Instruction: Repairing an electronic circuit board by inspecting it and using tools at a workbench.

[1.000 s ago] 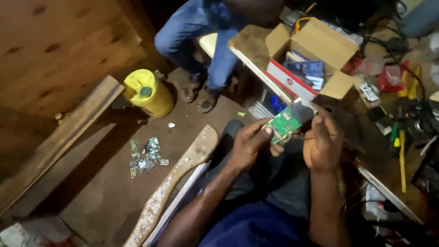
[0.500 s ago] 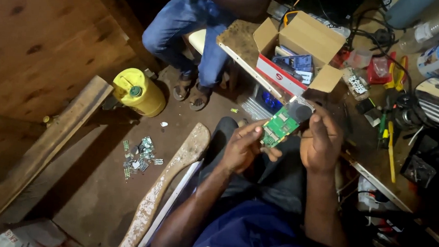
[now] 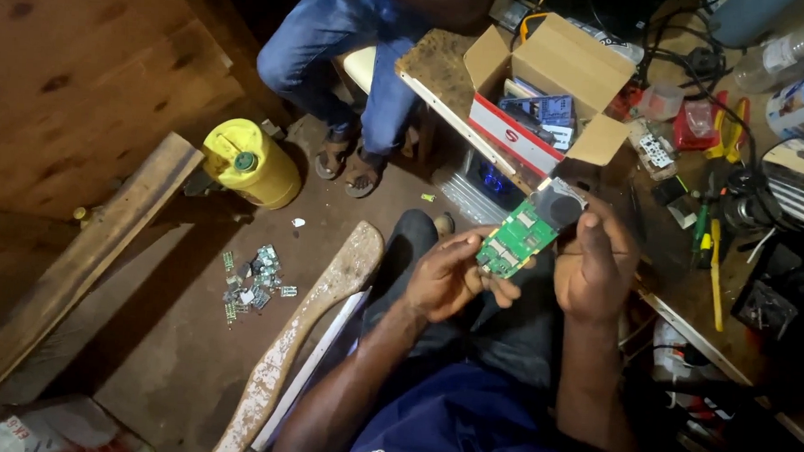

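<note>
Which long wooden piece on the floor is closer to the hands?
The pale curved wooden piece, speckled with white, lying just beside the left hand and forearm. The other one, the straight dark plank, lies farther off by the yellow jerrycan.

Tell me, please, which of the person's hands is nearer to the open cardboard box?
The right hand, just below the cardboard box, gripping the green circuit board. The left hand holds the board's lower end, farther away.
</note>
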